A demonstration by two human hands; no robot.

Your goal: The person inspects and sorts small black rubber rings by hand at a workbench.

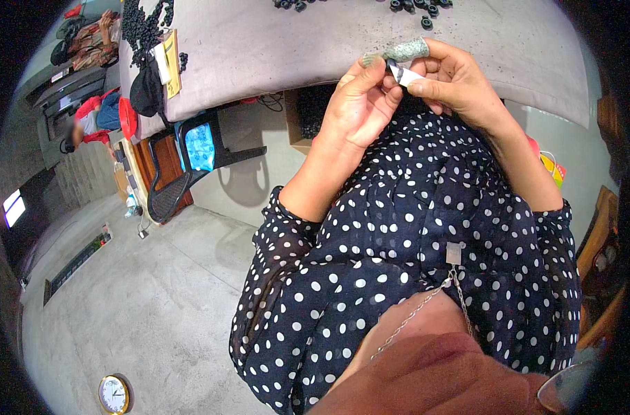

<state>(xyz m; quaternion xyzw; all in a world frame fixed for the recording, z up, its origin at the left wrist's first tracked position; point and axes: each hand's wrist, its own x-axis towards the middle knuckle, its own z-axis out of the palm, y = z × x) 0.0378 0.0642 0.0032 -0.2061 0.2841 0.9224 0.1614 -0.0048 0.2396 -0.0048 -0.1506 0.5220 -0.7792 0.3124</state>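
Close together over the table's near edge, both my hands are closed in pinches. My left hand (360, 104) grips a small black part (390, 66) between thumb and fingers, its exact shape mostly hidden. A greenish wrap covers that thumb's tip. In my right hand (460, 79) is a small white pointed piece (405, 74), pinched between thumb and fingers, its dark narrow end against the black part. A speckled pale-green wrap (407, 50) covers the right index finger. Several round black parts (427, 23) lie on the table beyond my hands.
The table (259, 52) has a pale cover. At its left lie a heap of small black pieces (140, 31), a yellow-edged tray (169, 62) and a black cap-like thing (147, 90). A black chair (169, 197) with a blue cushion stands left. Other people (97, 119) sit farther left.
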